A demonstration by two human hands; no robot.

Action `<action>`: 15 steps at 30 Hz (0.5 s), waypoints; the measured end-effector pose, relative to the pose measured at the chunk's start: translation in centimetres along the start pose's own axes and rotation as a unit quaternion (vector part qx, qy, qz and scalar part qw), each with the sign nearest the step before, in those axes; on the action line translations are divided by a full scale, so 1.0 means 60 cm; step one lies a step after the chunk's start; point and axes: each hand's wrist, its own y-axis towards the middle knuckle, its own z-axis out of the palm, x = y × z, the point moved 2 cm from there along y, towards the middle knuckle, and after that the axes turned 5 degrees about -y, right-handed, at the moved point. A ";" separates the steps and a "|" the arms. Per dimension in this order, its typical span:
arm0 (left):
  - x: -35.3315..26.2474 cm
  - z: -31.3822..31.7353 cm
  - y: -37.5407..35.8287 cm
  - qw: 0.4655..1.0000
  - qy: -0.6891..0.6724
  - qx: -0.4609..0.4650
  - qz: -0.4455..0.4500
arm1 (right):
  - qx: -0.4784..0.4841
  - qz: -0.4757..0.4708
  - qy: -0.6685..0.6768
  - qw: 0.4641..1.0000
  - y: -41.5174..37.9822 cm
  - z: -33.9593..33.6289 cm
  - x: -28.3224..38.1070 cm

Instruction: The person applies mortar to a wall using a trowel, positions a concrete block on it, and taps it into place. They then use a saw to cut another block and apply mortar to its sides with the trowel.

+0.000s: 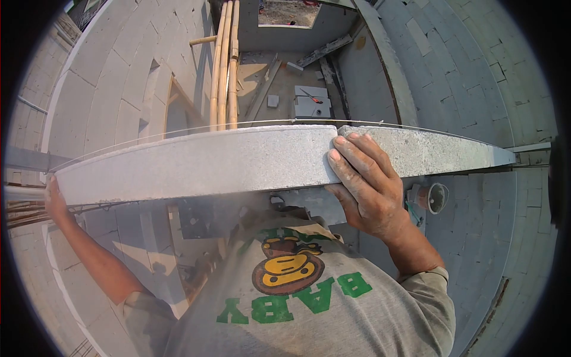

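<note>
Block-walled room (101, 77) | left hand (56, 200) and right hand (376, 199) clasp aerated-concrete block (196, 160) at ends | uneven push could pinch fingertips (334, 154) at joint (337, 129)

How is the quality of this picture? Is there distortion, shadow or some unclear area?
Head view: strong lens distortion curves the row of blocks; black areas fill the corners. Head view: pale haze softens the area above the shirt. Head view: shadows darken parts of the lower-left wall.
</note>
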 end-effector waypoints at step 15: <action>-0.072 0.017 -0.079 0.995 0.066 -0.042 0.058 | -0.028 -0.044 -0.002 0.999 0.007 0.005 0.006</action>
